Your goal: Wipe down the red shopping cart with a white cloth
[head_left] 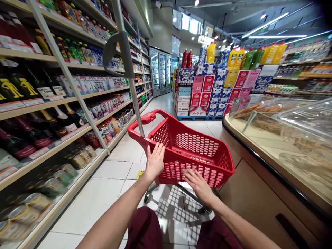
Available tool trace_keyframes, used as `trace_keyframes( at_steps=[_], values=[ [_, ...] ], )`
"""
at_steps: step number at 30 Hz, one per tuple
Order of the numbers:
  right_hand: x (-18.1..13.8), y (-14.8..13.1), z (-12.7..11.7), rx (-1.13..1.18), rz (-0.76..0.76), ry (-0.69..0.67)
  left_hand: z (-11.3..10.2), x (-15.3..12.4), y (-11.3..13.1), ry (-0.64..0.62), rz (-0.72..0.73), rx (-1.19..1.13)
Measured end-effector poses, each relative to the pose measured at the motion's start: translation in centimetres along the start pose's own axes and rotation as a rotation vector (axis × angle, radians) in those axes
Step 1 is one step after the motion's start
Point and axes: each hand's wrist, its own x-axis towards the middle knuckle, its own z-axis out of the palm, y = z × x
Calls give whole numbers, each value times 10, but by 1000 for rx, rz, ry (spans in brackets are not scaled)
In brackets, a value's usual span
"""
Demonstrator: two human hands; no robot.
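A red shopping basket (193,148) on wheels stands in the middle of the aisle, its near rim under both hands: the left hand (155,160) rests on the near left corner with fingers (158,149) laid together over the edge, and the right hand (197,183) lies flat against the near wall, fingers slightly spread. Its grey pull handle (127,65) rises tilted to the left. Shelves (59,138) crowd the left, a glass-topped desk (261,155) edges the right, and open floor (166,103) runs far ahead.
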Motion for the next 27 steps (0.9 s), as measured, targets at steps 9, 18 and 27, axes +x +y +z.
trace_keyframes(
  at_steps=[9, 18, 27],
  values=[
    [-47, 13, -14, 43, 41, 36, 8, 0, 39, -99, 24, -23],
    [-25, 8, -84, 594, 707, 282, 3, -16, 85, -71, -8, -686],
    [6, -18, -87, 714, 1147, 565, 28, -48, 171, -401, -586, -1806]
  ],
)
